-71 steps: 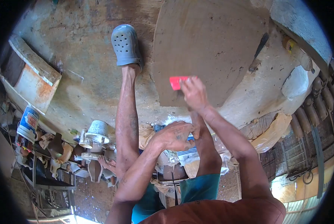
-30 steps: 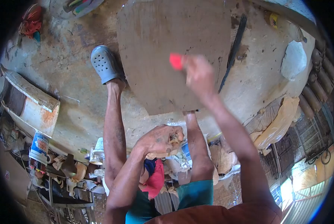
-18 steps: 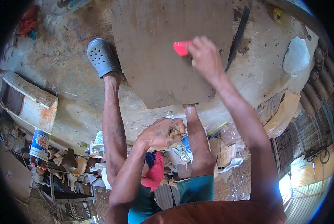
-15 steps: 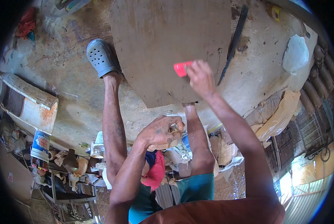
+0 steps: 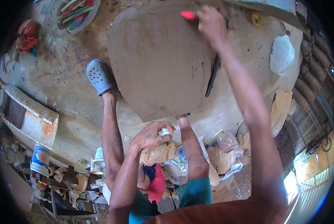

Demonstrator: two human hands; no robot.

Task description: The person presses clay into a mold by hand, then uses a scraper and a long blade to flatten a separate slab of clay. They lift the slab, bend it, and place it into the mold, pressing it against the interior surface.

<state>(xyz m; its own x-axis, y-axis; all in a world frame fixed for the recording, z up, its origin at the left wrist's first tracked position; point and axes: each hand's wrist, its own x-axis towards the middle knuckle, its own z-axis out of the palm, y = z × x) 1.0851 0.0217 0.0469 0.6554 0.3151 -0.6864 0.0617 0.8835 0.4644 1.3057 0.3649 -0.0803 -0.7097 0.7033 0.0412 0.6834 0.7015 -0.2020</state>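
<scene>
My right hand (image 5: pixel 212 27) grips a small red scraper (image 5: pixel 188 15) near the far right corner of a broad, flat, brown clay slab (image 5: pixel 155 67). The scraper's edge overlaps the slab's surface, which looks smooth and damp with faint streaks. My left hand (image 5: pixel 152 137) hangs just past the slab's near edge, its fingers curled into a loop. A pale patch shows inside that loop, and I cannot tell whether it is a held thing.
A dark strip (image 5: pixel 213 74) lies along the slab's right side. At far left stands a clear basin (image 5: pixel 88 18) of coloured tools. My foot in a grey clog (image 5: pixel 98 76) rests left of the slab. A white slab-like piece (image 5: pixel 282 55) and a yellow container (image 5: pixel 253 18) lie right.
My right hand has carried the red scraper away from me, from the slab's middle to its far end. My left hand has dropped slightly nearer my body, and the view has shifted.
</scene>
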